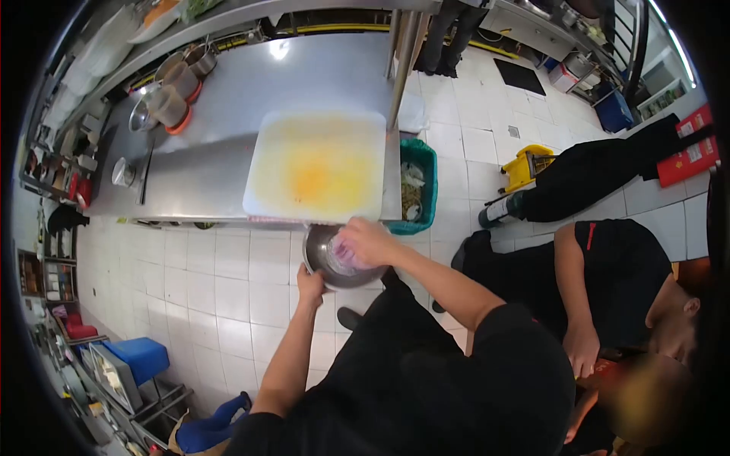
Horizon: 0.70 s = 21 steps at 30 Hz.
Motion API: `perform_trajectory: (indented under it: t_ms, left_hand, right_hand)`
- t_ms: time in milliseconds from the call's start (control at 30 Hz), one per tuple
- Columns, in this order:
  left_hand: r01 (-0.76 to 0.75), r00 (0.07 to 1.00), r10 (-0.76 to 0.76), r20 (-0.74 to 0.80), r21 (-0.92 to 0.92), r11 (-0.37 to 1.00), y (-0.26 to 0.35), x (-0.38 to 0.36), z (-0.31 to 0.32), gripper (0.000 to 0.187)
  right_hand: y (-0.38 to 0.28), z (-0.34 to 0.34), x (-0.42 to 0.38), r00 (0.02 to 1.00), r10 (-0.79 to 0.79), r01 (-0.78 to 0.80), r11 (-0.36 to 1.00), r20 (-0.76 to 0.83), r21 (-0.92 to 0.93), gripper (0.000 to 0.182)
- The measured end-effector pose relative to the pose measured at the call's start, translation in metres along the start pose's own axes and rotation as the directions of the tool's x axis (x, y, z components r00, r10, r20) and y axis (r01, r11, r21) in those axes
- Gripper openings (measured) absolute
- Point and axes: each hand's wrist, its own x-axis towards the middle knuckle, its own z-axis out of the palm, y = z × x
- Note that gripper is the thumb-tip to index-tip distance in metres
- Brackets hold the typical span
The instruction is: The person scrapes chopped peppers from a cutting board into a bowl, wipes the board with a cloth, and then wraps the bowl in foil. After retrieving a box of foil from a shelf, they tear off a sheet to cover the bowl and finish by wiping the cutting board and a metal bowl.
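My left hand [309, 286] grips the near rim of a round steel bowl [318, 257], held just off the front edge of the steel table [228, 137]. My right hand [365, 242] reaches into the bowl from the right and closes over something pale purple [344, 254] inside it; what it is I cannot make out. A white cutting board [318, 163] stained yellow-orange lies on the table right behind the bowl.
A green crate [423, 159] of scraps stands at the table's right end. Steel pots and lidded containers [171, 95] sit at the table's far left. Another person in black [608, 281] stands close at my right. A yellow mop bucket [526, 163] is on the tiled floor.
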Motion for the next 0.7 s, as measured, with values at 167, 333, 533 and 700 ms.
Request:
perform_trajectory:
  t_ms: [167, 333, 533, 700]
  left_hand:
    - [0.093, 0.993, -0.094, -0.078, -0.009, 0.996, -0.009, -0.021, 0.021, 0.043]
    - [0.047, 0.996, -0.048, -0.075, -0.02, 0.999, -0.024, -0.022, 0.016, 0.043]
    - [0.004, 0.999, -0.005, -0.037, -0.021, 1.0, -0.021, -0.023, 0.016, 0.048]
    - [0.053, 0.995, -0.06, 0.08, 0.088, 0.995, -0.017, -0.033, 0.019, 0.038]
  right_hand:
    - [0.057, -0.15, 0.055, 0.839, 0.395, -0.455, 0.886, -0.374, -0.084, 0.026]
    - [0.189, -0.127, 0.087, 0.885, 0.171, -0.256, 0.956, -0.433, -0.147, 0.025]
    - [0.103, -0.058, 0.004, 0.917, 0.358, -0.394, 0.886, -0.177, -0.246, 0.021]
    - [0.037, 0.007, -0.096, 0.947, 0.238, -0.279, 0.942, 0.215, 0.185, 0.016]
